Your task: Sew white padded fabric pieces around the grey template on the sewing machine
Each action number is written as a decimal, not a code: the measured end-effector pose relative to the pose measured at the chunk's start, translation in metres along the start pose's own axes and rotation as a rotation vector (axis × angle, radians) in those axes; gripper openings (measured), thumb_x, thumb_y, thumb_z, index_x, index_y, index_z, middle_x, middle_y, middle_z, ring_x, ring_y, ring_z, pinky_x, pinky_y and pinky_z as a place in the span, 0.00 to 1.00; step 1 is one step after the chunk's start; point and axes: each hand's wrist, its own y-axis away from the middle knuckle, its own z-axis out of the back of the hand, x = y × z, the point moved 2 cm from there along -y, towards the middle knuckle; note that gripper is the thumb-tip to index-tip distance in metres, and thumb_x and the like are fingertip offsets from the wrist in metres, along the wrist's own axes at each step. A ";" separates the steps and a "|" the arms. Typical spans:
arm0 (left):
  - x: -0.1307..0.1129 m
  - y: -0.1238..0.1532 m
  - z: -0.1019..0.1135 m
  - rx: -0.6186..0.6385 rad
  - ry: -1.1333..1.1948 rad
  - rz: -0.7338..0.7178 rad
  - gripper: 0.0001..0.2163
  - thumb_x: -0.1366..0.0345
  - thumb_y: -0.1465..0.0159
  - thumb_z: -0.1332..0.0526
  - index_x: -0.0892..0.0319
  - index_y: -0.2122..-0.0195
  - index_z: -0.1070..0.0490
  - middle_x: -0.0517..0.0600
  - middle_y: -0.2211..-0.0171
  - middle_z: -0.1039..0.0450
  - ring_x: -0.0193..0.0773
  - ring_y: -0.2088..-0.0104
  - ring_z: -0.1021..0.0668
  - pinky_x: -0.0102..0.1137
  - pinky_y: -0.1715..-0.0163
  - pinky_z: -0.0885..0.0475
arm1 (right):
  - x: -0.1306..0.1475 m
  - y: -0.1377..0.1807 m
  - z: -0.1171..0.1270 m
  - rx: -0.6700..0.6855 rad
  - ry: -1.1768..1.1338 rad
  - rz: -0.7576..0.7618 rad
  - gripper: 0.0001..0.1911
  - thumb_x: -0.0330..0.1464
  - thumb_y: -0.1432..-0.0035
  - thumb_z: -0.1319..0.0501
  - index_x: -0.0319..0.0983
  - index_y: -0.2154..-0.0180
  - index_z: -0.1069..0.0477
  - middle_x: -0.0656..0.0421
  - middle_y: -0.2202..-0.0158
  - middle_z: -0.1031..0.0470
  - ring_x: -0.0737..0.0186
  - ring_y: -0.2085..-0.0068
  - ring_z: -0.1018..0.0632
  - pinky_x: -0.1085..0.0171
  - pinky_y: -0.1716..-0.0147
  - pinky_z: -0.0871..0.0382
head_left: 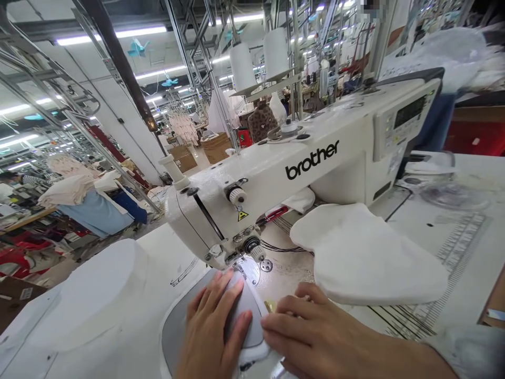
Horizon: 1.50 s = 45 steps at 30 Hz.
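My left hand (216, 321) lies flat with fingers spread on a grey fabric piece (173, 329) with a white border. Its fingertips are close to the presser foot (239, 269) of a white sewing machine (268, 181), where the front of the piece meets the needle area. On the right, my right hand (311, 329) has its fingers curled, pinching the white border. A small yellowish bit (270, 306) shows beside its fingertips; what it is, I cannot tell.
A padded white fabric piece (363, 258) lies right of the needle, with a red-handled tool (276, 212) behind it. Curved white material (98, 284) covers the left side. Thread cones (242, 66) stand above the machine. A printed ruler (460, 250) runs along the right of the table.
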 end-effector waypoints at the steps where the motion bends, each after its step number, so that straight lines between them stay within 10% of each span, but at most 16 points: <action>1: 0.003 -0.001 -0.001 0.002 -0.025 -0.021 0.17 0.58 0.31 0.47 0.49 0.42 0.34 0.47 0.38 0.32 0.42 0.38 0.30 0.39 0.46 0.31 | -0.002 -0.001 0.001 0.011 -0.005 -0.003 0.14 0.25 0.28 0.52 0.39 0.49 0.30 0.60 0.61 0.23 0.62 0.60 0.28 0.58 0.56 0.41; 21: 0.028 -0.026 -0.006 -0.030 0.078 0.100 0.12 0.56 0.32 0.45 0.53 0.55 0.26 0.48 0.65 0.23 0.44 0.61 0.22 0.42 0.58 0.26 | -0.035 -0.034 -0.013 0.122 -0.013 -0.062 0.07 0.30 0.30 0.46 0.39 0.58 0.30 0.59 0.58 0.26 0.59 0.58 0.30 0.57 0.58 0.45; 29: 0.024 -0.023 -0.004 -0.003 0.432 -0.152 0.14 0.72 0.31 0.46 0.47 0.51 0.27 0.45 0.48 0.25 0.31 0.48 0.25 0.26 0.47 0.29 | -0.035 -0.031 -0.015 0.122 0.044 -0.057 0.07 0.31 0.29 0.48 0.39 0.59 0.33 0.59 0.60 0.29 0.58 0.59 0.33 0.57 0.59 0.46; 45: 0.013 -0.018 -0.008 -0.109 0.201 -0.009 0.15 0.72 0.34 0.48 0.55 0.53 0.24 0.52 0.52 0.22 0.39 0.52 0.20 0.35 0.54 0.21 | -0.036 -0.031 -0.017 0.097 0.099 -0.129 0.05 0.32 0.28 0.49 0.40 0.57 0.35 0.57 0.57 0.32 0.55 0.56 0.34 0.55 0.57 0.45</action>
